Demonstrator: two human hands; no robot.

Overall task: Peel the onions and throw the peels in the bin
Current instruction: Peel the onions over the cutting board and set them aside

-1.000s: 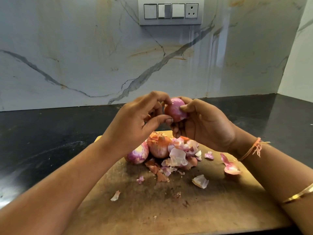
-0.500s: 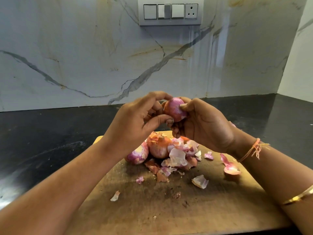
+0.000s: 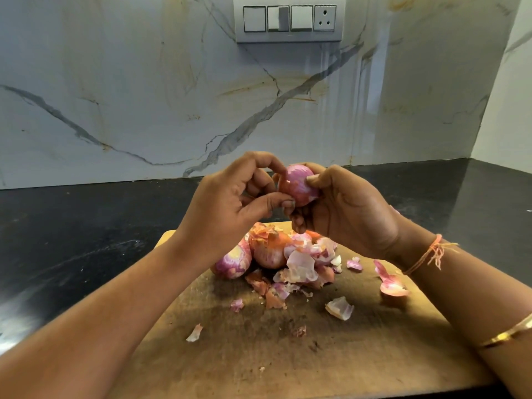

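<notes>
Little has changed over the last second. Both hands stay raised at the same spot above the board. The onion point(image 3: 299, 185) has turned slightly, so an orange patch of dry skin now shows on its left side.

The counter point(image 3: 72, 240) is dark, glossy stone, backed by a pale marble wall point(image 3: 144, 96) with grey veins. The wooden board point(image 3: 316, 355) is worn and stained. At its far end lie two more onions point(image 3: 233, 262), round and partly stripped, one streaked purple and white, the other still papery orange. Just right of them sits a heap of thin, curled peels point(image 3: 305, 263), pink and white, with loose flakes scattered towards the near and right edges.

The left hand point(image 3: 227, 203) is curled. Its forefinger arches over the onion's upper left and its thumb tip presses the lower left, nipping at the skin. The onion is held in the air between the hands, above the far end of the board. The right hand point(image 3: 348, 214) cups it from the right, thumb laid across the front and fingers wrapped underneath. A thread point(image 3: 426, 254) circles that wrist and a gold bangle point(image 3: 509, 334) the forearm.
</notes>
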